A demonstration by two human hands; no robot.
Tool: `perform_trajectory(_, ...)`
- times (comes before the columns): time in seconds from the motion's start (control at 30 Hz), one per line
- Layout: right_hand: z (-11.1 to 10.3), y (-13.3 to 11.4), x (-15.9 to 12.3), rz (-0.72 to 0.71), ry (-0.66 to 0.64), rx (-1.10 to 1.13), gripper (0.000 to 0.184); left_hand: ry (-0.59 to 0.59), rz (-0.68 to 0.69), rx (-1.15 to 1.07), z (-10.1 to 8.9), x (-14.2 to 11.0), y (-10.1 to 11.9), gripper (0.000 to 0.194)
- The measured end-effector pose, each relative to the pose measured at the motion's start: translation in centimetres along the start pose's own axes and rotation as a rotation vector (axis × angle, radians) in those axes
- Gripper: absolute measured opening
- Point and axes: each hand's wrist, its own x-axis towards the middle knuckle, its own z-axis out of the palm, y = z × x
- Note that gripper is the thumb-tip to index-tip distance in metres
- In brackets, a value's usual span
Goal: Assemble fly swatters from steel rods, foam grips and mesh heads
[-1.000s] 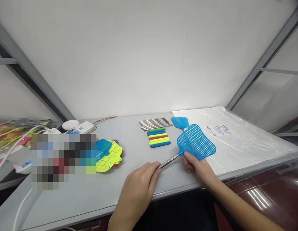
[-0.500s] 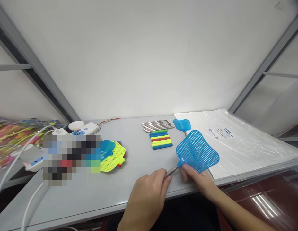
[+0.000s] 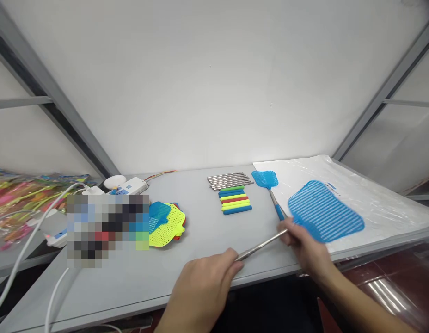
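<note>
Grey tabletop (image 3: 204, 231) runs under both hands; white wrapped sheet (image 3: 391, 199) covers it on the far right of the grip. Blue swatter (image 3: 321, 208) is held between the two hands: metal shaft slants forward and right from the left hand (image 3: 207, 284) to the right hand (image 3: 304, 245), head just past the right hand, over the sheet. Right hand is nearer the head, left has the near end. Head mesh is motion-blurred

Grip: both closed, narrow. Left fist wraps the shaft, its end hidden inside; right thumb and fingers pinch the shaft near the head, joint covered, so can't tell how it seats

Left of the left hand: pile of swatter heads (image 3: 171, 226), yellow on view. Just beyond the right hand: second blue swatter (image 3: 265, 178), handle end by the fingers, contact unclear. Forward, between the hands: metal rods (image 3: 228, 180), then coloured sleeves (image 3: 235, 200), the smallest, nearer the grip
</note>
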Motion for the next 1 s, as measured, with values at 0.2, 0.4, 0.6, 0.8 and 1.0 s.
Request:
perform_trajectory(0.2, -1.5, -1.0, 2.0, -0.005, 0.144, 0.303, 0.033, -0.003, -0.076, -0.078, -1.1, -1.2, -2.0, 0.023)
perform_trajectory(0.4, 0.4, 0.5, 0.2, -0.086, 0.089, 0.095, 0.042, 0.128, -0.011, 0.084, 0.8, 0.0, 0.5, 0.025)
perform_trajectory(0.6, 1.7, 0.8, -1.8, -0.062, -0.162, -0.109, 0.047, 0.185, 0.069, 0.057, 2.1, 0.5, 3.0, 0.024)
perform_trajectory(0.8, 1.9, -1.2, -1.9, -0.123, -0.501, -0.268, 0.045, 0.285, 0.138, 0.056, 2.3, 1.1, 3.7, 0.021)
perform_trajectory(1.0, 1.2, -2.3, -2.1, -0.193, -0.455, -0.342, 0.046, 0.198, 0.156, 0.056, 1.0, 1.0, 3.4, 0.021)
